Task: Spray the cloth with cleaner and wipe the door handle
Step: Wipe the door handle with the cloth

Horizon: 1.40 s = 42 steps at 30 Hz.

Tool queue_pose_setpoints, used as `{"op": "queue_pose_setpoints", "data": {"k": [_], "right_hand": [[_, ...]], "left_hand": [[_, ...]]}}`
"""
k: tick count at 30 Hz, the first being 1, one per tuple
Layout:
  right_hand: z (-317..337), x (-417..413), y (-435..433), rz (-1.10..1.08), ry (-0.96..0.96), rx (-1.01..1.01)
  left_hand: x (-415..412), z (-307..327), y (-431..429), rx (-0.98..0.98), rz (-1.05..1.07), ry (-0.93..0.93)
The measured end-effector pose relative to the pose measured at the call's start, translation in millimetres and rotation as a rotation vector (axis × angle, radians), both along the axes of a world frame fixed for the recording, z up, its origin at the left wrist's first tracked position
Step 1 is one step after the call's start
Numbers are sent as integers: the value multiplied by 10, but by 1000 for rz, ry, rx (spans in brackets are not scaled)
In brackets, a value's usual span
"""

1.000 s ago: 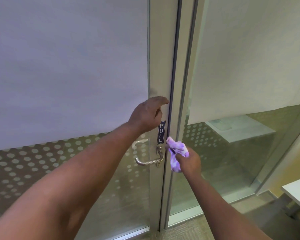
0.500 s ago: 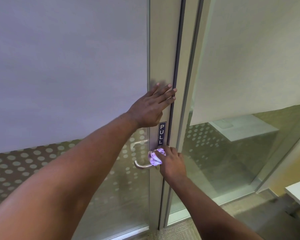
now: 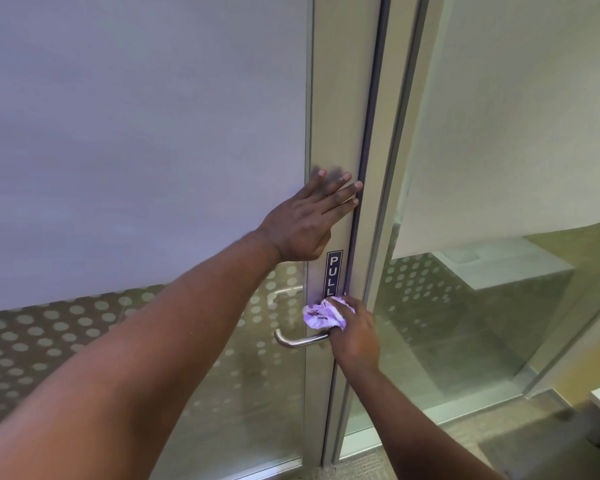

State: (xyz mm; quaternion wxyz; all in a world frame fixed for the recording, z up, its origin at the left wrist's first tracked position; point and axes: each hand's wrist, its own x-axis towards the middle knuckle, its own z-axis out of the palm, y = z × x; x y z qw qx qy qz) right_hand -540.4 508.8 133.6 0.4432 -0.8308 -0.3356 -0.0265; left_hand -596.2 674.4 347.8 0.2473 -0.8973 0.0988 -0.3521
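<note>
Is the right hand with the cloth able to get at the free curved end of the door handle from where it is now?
Probably yes. The right hand presses the cloth at the door handle base, and the bar to its curved end is bare. The left hand rests higher, on the door frame.

Left hand flat, fingers spread — right hand lower, its grip curled closed.

Lilac-and-white cloth, silver handle, navy PULL sign, white-dotted glass.
</note>
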Motion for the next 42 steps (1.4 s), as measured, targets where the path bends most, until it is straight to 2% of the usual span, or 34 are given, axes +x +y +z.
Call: {"op": "queue_pose_setpoints", "data": {"k": [5, 9, 12, 15, 18, 22, 26, 31, 35, 39, 42], "right_hand": [[-105, -29, -4, -38, 324, 222], [-198, -41, -34, -68, 847, 517], [-315, -55, -72, -69, 1122, 663], [-372, -94, -64, 187, 1361, 725], [-380, -137, -28, 439, 1522, 719], [-417, -291, 61, 556, 1538, 653], [-441, -514, 217, 509, 1570, 565], [-369, -665, 351, 508, 1572, 612], [-386, -688, 389, 458, 1589, 533], [-306, -631, 276, 629, 1651, 469], [-274, -555, 120, 664, 1648, 429]], "left_hand": [[13, -9, 14, 0, -13, -22], [24, -22, 20, 10, -12, -20], [36, -40, 42, 12, -9, -25], [48, -43, 42, 21, 0, -26], [57, -54, 50, 26, 2, -35], [63, -71, 56, 37, 10, -48], [58, -67, 52, 46, 18, -44], [57, -69, 45, 55, 32, -36], [65, -68, 53, 64, 41, -35], [80, -74, 52, 71, 48, -34], [80, -78, 53, 69, 49, -28]]}}
